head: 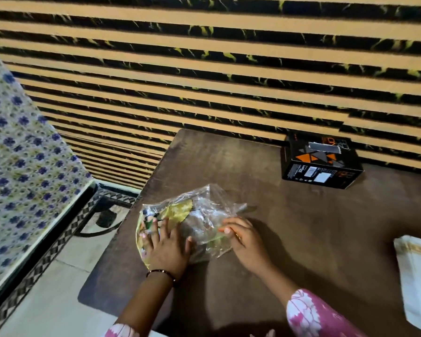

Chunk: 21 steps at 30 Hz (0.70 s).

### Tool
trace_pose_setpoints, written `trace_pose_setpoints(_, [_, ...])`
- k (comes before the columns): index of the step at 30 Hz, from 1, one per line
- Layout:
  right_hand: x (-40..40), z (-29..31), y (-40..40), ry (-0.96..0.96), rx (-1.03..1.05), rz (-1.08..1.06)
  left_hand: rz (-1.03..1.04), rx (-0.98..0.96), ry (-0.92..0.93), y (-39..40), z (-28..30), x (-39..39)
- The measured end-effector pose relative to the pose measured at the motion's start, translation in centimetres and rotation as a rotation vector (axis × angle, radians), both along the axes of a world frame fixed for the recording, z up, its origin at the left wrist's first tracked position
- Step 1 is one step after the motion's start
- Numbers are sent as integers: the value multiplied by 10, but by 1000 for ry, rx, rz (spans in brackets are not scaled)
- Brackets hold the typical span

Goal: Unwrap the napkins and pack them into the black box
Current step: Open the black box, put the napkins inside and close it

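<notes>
Hands (167,249) flattening wrapper (192,222) (seemingly empty), box (321,161) – shut

No text could be read with certainty. The black box (321,159), at two o'clock on the table (301,239), bore a white barcode label and orange lettering on top, all too blurred to make out.

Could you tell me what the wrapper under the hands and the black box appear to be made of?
The wrapper looks like thin clear plastic film: see-through, crinkled, with glossy highlights. The black box looks like printed cardboard, matte, with crisp folded edges and printed labels.
</notes>
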State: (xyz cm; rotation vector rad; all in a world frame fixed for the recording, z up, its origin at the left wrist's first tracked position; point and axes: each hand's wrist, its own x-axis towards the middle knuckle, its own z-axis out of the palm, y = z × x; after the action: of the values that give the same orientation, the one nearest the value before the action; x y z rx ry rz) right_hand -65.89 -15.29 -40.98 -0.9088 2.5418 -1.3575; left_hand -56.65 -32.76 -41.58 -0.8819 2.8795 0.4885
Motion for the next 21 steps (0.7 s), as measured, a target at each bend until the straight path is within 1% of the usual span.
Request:
trace_pose_setpoints(2, [1, 6, 18, -29, -71, -91, -28, 6, 99, 14, 10, -10])
trace_pose_setpoints(4, [-1, 9, 35, -27, -102, -157, -99, 14, 190, 29, 19, -20])
trace_pose_setpoints(8, [-13, 17, 78, -35, -95, -272, -291, 56, 270, 67, 32, -54])
trace_pose_setpoints(10, [-24, 21, 107, -48, -65, -351, -363, 136, 265, 91, 39, -79])
trace_pose_setpoints(14, [-51, 28, 146, -109, -31, -506, -435, 353, 269, 131, 53, -132])
trace_pose_setpoints(17, [-78, 38, 164, -132, -70, -613, -408, 431, 263, 155, 63, -170])
trace_pose_setpoints(19, [-107, 42, 179, -184, -97, -735, -328, 491, 240, 169, 70, -194])
trace_pose_setpoints(21, [-140, 45, 194, -251, -103, -812, -268, 519, 228, 179, 72, -216])
